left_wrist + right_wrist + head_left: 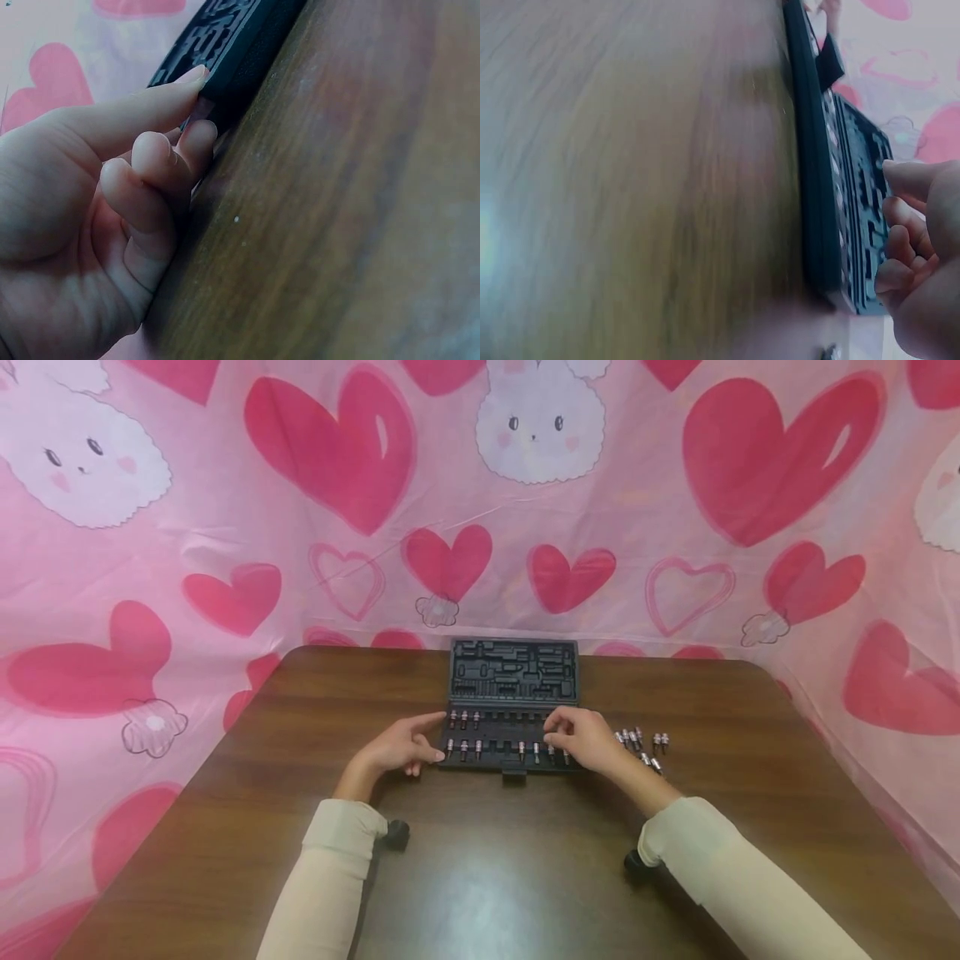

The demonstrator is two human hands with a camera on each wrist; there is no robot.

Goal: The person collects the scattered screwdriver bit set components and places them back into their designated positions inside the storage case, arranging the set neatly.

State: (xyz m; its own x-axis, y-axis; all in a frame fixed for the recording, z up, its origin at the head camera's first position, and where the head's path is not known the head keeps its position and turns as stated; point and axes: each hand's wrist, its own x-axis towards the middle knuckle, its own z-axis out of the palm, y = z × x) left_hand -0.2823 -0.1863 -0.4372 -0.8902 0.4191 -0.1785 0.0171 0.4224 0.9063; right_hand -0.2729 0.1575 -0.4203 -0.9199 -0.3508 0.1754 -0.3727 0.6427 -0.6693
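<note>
An open black plastic socket case (498, 734) lies on the table with its lid (514, 668) raised behind. Several small chrome bit sockets (464, 749) stand in its two rows of slots. My left hand (397, 747) touches the case's left side, index finger and thumb stretched out and spread apart. In the left wrist view the thumb (169, 94) rests on a corner of the case (232, 56). Above the right part of the tray is my right hand (592, 743), its fingers bent. Whether a socket sits between those fingertips is hidden.
Several loose bit sockets (632, 739) lie on the brown table (480, 860) to the right of the case, partly behind my right wrist. A latch tab (514, 775) sticks out at the case's front. A pink heart-patterned cloth (517, 510) hangs behind the table.
</note>
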